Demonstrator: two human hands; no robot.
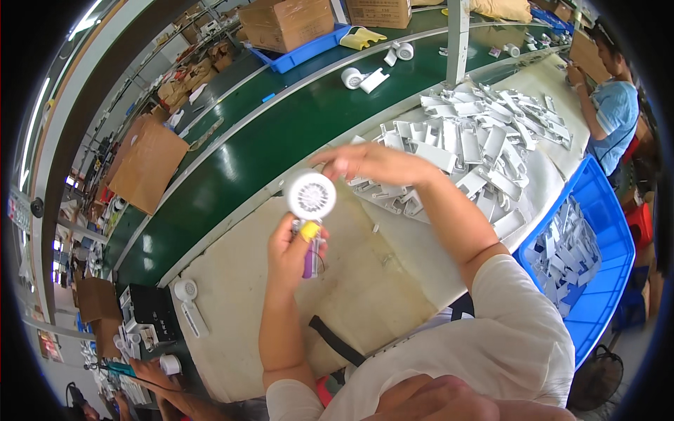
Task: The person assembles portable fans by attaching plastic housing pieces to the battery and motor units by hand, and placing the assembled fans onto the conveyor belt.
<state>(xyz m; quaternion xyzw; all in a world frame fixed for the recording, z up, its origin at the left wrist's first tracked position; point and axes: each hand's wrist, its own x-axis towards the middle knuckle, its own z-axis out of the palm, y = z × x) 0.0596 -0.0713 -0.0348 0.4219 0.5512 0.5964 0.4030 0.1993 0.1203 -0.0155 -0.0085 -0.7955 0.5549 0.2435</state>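
Observation:
My left hand [282,258] is closed around the lower part of a white handheld fan [311,196], held upright above the worktable. The round grille faces up toward me. Below the fan head, the handle's inside is exposed, with a purple cylinder [310,262] and thin wires beside my fingers. Something yellow [309,229] covers the tip of my left thumb. Just to the upper right of the fan head is my right hand [365,163], its fingers smeared by motion. Whether it touches the fan or holds anything cannot be made out.
White plastic handle shells [469,140] lie heaped at the right. A blue bin [609,270] holds more white pieces. Beyond the table runs a green conveyor [246,151] carrying fans. Another fan [189,306] lies at left. Co-workers are at both sides.

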